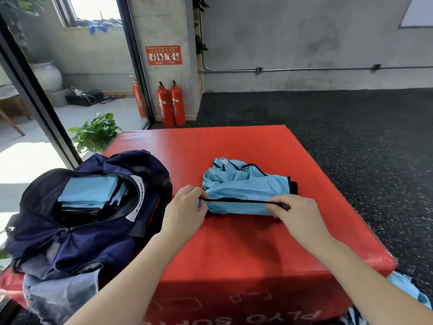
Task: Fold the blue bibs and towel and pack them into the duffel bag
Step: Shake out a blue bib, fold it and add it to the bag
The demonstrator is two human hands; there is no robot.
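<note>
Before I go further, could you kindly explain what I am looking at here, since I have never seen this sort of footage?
This is one picture from a camera worn on a person's head, looking down at their bare hands; no machine is involved. The left hand and right hand each pinch the black-trimmed edge of a crumpled light-blue mesh bib lying on a red padded box. Beside it sits an open navy duffel bag with folded light-blue cloth already on top.
</note>
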